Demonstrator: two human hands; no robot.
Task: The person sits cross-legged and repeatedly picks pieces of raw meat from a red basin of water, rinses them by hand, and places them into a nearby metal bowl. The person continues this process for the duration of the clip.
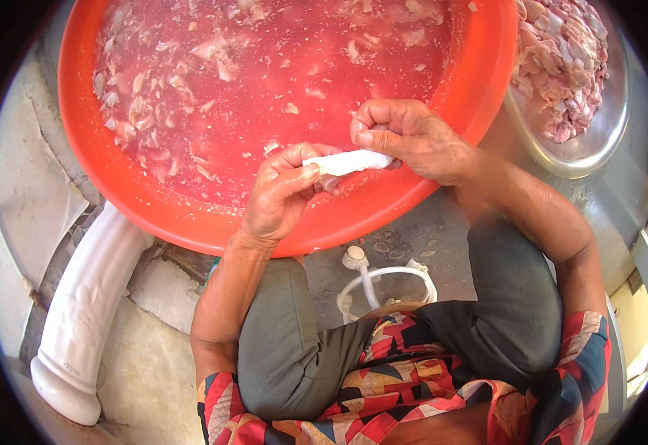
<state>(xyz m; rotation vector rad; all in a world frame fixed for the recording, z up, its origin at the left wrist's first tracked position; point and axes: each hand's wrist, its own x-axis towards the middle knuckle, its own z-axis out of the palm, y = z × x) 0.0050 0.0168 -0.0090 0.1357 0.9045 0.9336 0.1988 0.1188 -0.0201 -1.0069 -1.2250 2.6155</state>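
Note:
Over the near side of a large red-orange basin (pixel 135 211), my two hands hold a long, soft-looking white piece (pixel 350 162) between them. I cannot make out its kind. My left hand (pixel 283 189) is closed on the left end, thumb on top and fingers beneath. At the other end, my right hand (pixel 420 141) has its fingers curled and its thumb against the piece. Reddish water (pixel 265 111) fills the basin, and many pale scraps (pixel 142 111) float in it, thickest toward the left.
To the right of the basin, a metal tray (pixel 583 159) bears a heap of raw pinkish meat (pixel 561 67). A white ceramic pedestal (pixel 87 311) lies at the left. Between my knees sits a white ring-shaped tube frame (pixel 372 285). Pale broken slabs (pixel 153 356) cover the ground at left.

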